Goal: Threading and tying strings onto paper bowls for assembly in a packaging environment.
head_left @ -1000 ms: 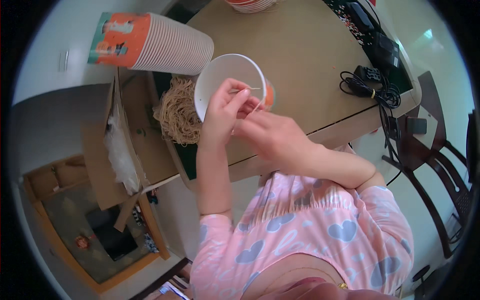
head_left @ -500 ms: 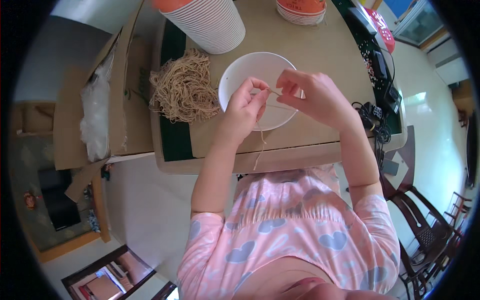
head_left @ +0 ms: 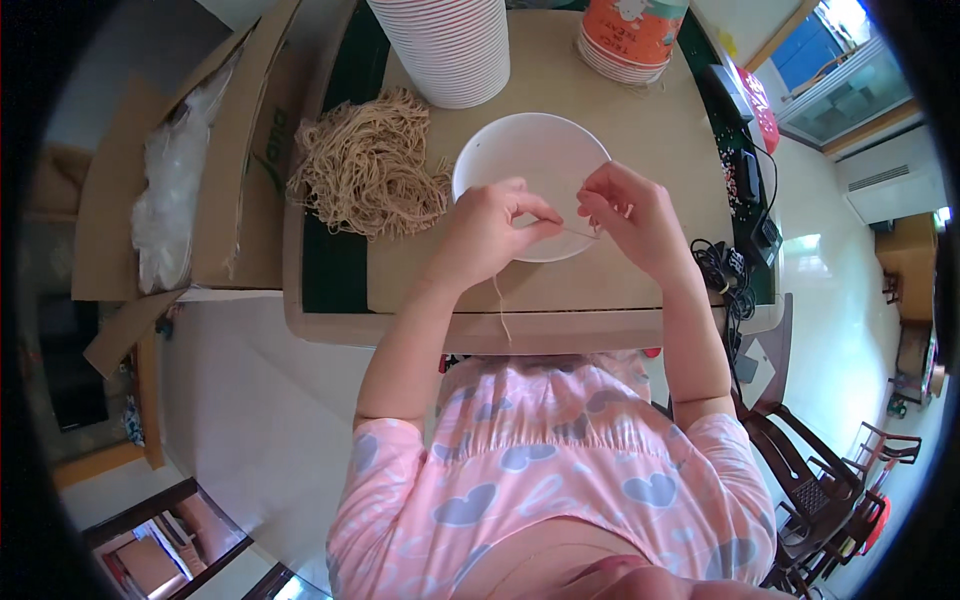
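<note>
Head view: left hand (head_left: 487, 232) and right hand (head_left: 628, 212) both pinched shut on one thin tan string (head_left: 578, 232), stretched between them over the 6 o'clock rim of the white paper bowl (head_left: 532, 168). Loose tail hangs from the left hand past the tabletop (head_left: 560, 80) edge. Judgement: mid-step, string not visibly fixed to the bowl yet. String pile (head_left: 368, 165) at 9 o'clock of the bowl looks large; white bowl stack (head_left: 445, 45) at 11 o'clock, orange cup stack (head_left: 630, 35) at 1 o'clock. Plenty left.
</note>
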Tool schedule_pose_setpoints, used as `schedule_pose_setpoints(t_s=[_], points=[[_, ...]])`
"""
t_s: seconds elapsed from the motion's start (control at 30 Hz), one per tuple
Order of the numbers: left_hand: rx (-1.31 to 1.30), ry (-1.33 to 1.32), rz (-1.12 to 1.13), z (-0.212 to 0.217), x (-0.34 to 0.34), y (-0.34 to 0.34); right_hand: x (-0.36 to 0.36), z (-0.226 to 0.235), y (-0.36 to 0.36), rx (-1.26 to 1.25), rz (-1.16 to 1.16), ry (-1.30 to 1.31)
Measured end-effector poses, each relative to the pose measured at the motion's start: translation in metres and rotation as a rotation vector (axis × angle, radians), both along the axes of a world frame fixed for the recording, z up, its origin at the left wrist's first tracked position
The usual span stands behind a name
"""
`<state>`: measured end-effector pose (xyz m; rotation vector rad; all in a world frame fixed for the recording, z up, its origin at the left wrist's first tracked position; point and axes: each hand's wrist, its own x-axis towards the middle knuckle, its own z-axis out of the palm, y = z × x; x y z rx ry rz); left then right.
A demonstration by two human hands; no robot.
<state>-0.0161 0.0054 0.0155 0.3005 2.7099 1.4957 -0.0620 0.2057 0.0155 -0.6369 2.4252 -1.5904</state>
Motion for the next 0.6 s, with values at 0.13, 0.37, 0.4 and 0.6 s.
schedule_pose_setpoints(t_s=[0.13, 0.37, 0.4, 0.6], points=[[-0.072, 0.164, 0.086, -0.012, -0.009, -0.008, 0.006, 0.004, 0.003, 0.129, 0.072, 0.136], [0.528, -0.057, 0.134, -0.017, -0.018, 0.018, 0.01, -0.003, -0.002, 0.089, 0.05, 0.067], [0.53, -0.054, 0.135, -0.015, -0.019, 0.018, 0.01, -0.006, -0.001, 0.05, 0.036, 0.02], [0.485, -0.136, 0.008, -0.015, -0.025, 0.013, 0.014, -0.012, -0.001, -0.12, 0.006, -0.049]])
